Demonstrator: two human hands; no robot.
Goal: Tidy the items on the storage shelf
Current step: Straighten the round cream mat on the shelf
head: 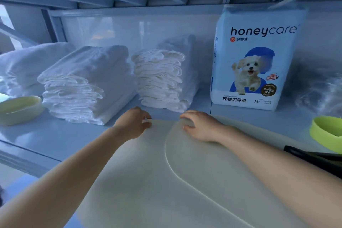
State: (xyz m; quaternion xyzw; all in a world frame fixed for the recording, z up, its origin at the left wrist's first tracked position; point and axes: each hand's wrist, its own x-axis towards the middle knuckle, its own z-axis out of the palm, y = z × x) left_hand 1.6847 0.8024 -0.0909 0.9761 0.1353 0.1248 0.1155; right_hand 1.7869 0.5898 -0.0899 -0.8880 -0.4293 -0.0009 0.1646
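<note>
A large pale cream mat point(185, 181) with a raised curved line lies on the blue shelf point(46, 135), reaching from the front edge inward. My left hand point(132, 124) pinches the mat's far edge between thumb and fingers. My right hand point(200, 126) rests palm down on the mat's far edge, fingers curled over it. Behind the hands stand two stacks of folded white pads, one at the left point(83, 87) and one in the middle point(162, 79). A Honeycare pad pack point(257, 61) with a dog picture stands upright at the right.
A cream oval bowl point(18, 109) sits at the left, with folded white towels point(27, 65) behind it. A lime green bowl point(327, 133) is at the right edge, a black object point(314, 157) in front of it. Crumpled clear plastic point(320, 89) lies right of the pack. Another shelf hangs close overhead.
</note>
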